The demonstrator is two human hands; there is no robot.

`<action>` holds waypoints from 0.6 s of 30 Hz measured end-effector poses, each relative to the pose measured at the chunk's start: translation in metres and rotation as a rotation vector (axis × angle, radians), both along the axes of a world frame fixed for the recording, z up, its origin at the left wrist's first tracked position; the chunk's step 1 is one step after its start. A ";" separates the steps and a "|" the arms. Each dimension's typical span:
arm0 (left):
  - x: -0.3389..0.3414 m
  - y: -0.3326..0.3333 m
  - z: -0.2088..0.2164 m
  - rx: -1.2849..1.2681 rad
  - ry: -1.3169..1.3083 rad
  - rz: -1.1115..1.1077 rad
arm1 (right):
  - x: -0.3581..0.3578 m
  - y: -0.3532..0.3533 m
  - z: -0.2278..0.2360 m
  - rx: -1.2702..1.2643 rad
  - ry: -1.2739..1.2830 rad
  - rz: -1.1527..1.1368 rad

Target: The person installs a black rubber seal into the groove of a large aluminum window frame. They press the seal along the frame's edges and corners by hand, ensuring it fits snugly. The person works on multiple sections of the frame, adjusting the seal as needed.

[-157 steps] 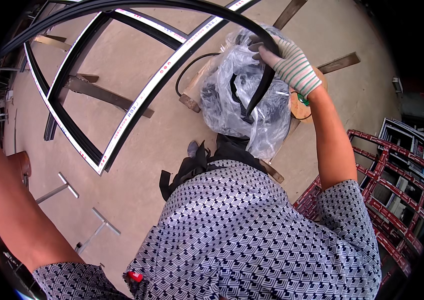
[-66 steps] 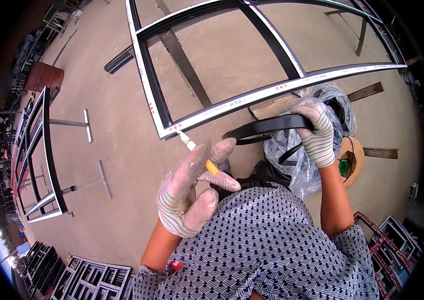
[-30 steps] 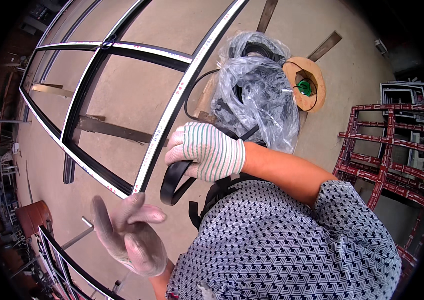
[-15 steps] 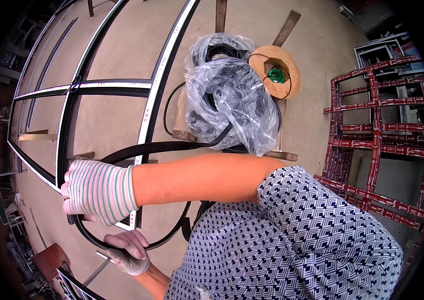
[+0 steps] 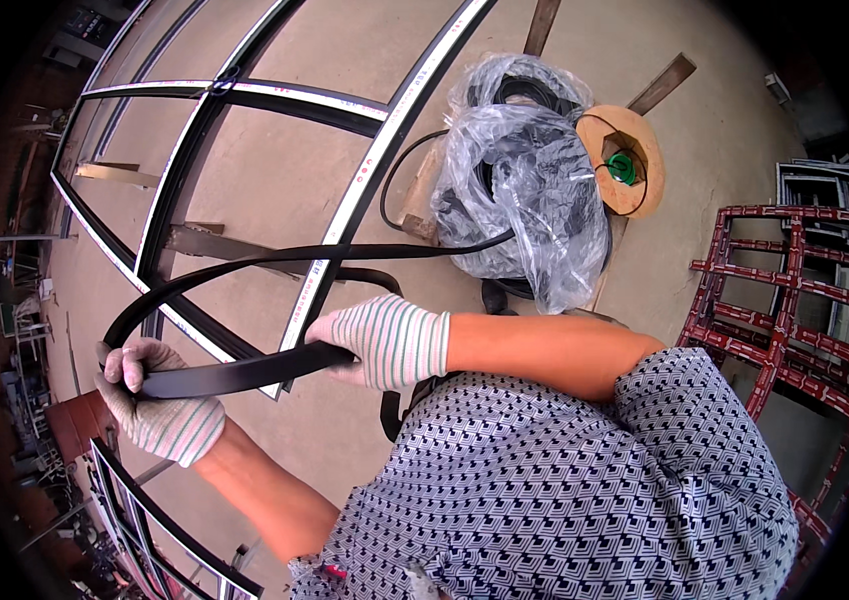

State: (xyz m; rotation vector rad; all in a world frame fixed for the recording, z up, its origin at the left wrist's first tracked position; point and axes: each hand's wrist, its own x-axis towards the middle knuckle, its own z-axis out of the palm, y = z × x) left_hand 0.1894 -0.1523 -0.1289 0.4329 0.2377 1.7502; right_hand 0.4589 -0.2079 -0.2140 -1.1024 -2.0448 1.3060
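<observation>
A long, flat black rubber strip [image 5: 235, 377] runs between my two hands, which wear striped knit gloves. My left hand [image 5: 160, 405] is closed round it at the lower left, where the strip bends back on itself. Farther right along the strip, my right hand [image 5: 377, 345] grips it, its fingers partly hidden behind the glove's back. From the left hand the strip loops up and over the large window frame [image 5: 370, 165], with white and black bars, to a clear plastic bag [image 5: 535, 180] holding black coils.
Beside the bag lies a wooden spool [image 5: 647, 190] with a green piece in its middle. Red-wrapped frames [image 5: 790, 285] stand at the right. Wooden beams [image 5: 663, 83] stick out near the bag. Another dark frame [image 5: 150, 520] is at the lower left.
My right hand has moved right, away from the frame's lower left corner. My left hand has risen to the left with the strip. The view has shifted, too.
</observation>
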 end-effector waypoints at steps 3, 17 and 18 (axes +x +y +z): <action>-0.016 0.015 -0.009 -0.115 -0.019 0.198 | 0.044 0.007 -0.009 0.155 -0.134 -0.172; -0.133 -0.037 -0.075 -0.163 0.002 0.408 | 0.183 -0.018 -0.109 0.084 -0.303 -0.643; -0.128 -0.040 -0.076 -0.220 0.033 0.456 | 0.176 -0.020 -0.110 0.050 -0.274 -0.668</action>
